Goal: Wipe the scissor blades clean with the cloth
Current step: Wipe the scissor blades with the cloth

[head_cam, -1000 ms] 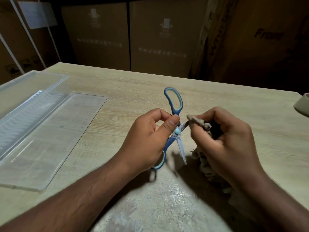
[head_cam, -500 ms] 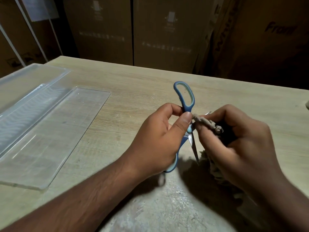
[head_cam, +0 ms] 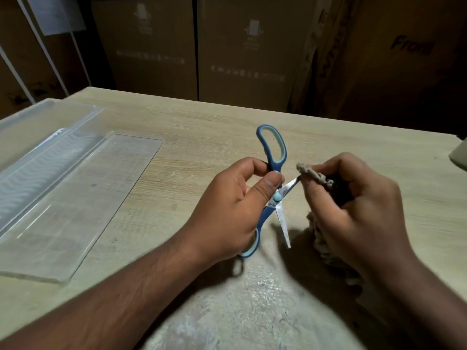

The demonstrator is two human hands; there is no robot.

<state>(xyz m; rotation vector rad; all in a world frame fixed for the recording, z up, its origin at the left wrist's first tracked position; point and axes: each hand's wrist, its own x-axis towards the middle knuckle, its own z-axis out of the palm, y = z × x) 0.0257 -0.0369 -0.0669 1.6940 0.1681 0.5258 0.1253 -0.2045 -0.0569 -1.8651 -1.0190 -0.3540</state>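
Blue-handled scissors stand spread apart above the wooden table. My left hand grips them near the pale blue pivot, thumb on the handle. One blade points down toward me. The other blade points right into a grey-brown cloth. My right hand pinches that cloth around the outer part of this blade. The rest of the cloth hangs bunched under the right palm, and the lower handle loop is partly hidden by my left hand.
A clear plastic lid lies flat on the table at left, beside a clear plastic bin. Cardboard boxes stand behind the far edge. A pale object is cut off at the right edge. A whitish worn patch marks the near tabletop.
The cloth in my right hand has slid outward along the right-pointing blade, baring shiny metal near the pivot. The scissors stay spread in my left hand; the view shifted slightly.
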